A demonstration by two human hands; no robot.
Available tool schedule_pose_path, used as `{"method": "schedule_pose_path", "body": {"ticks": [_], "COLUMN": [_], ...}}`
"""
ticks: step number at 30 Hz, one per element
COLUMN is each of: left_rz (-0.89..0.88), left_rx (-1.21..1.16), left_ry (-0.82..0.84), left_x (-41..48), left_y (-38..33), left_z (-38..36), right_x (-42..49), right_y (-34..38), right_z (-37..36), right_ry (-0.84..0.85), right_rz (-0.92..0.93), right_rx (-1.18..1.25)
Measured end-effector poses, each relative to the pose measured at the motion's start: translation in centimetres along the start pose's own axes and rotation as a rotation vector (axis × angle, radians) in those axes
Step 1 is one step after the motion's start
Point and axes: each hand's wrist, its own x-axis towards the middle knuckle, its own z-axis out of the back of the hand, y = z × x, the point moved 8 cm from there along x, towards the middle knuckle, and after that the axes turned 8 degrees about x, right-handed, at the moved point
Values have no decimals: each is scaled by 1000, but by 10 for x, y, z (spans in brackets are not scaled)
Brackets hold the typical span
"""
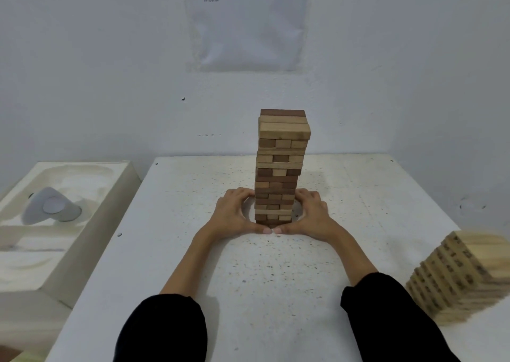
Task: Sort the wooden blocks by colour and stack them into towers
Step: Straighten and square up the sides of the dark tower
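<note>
Head view: both hands cup the foot of the mixed tower (278, 168), which is not yet sorted.

The mixed tower of dark and light blocks stands upright on the worktop (276, 279), midway along and towards its far edge. The left hand (233, 215) and right hand (311, 214) curl round its lowest layers, thumb tips nearly meeting at the front, fingers bent against the sides, forearms stretched flat and forward. This looks like steadying or shifting it before sorting. Next, blocks should come off the top one at a time. A blurred light stack (463, 276) sits at the right edge.
</note>
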Motion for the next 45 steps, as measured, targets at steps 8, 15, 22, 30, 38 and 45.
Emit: {"method": "schedule_pose_path", "body": {"ticks": [8,15,22,30,38,45], "left_rz": [-12,-19,-41,-62,-50,13], "left_rx": [51,29,26,21,2,-434], "left_ry": [-24,28,40,8,5,101], "left_x": [-2,1,3,2,2,0], "left_y": [-6,-7,-12,-12,-11,-4], "left_z": [3,2,3,4,3,-6], "right_x": [1,1,6,7,4,5], "right_y": [6,4,1,0,1,-6], "right_z": [-1,0,0,-1,-2,0], "right_ry": [-31,56,138,75,88,63], "right_rz": [39,52,29,54,77,41], "right_rx": [-4,-11,-14,7,-29,174]}}
